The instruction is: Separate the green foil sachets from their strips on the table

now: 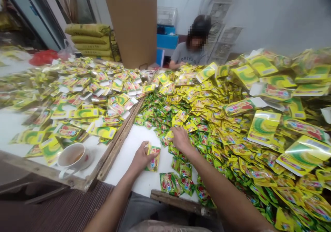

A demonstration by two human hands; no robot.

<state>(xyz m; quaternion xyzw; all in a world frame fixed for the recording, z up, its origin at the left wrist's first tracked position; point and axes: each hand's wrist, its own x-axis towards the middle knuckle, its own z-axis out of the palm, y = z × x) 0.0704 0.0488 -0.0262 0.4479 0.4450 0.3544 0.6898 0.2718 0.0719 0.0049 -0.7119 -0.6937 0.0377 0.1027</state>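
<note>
My left hand (141, 159) is closed around a small yellow-green printed carton (155, 159), thumb across its front, above the white tabletop. Over at the pile's near edge, my right hand (181, 139) has its fingers curled down on a yellow sachet (169, 134); the fingertips are partly hidden. Around it lie many green sachets (204, 139) and yellow sachets (214, 104). Several green sachets (169, 183) rest near the table's front edge, below my left hand.
Flat yellow cartons (263, 127) cover the right pile; more cartons (68, 130) heap on the left table. A cup of brown liquid (74, 158) stands at its front corner. A wooden edge strip (121, 135) divides the tables. Across sits another person (190, 49) beside a cardboard sheet (131, 25).
</note>
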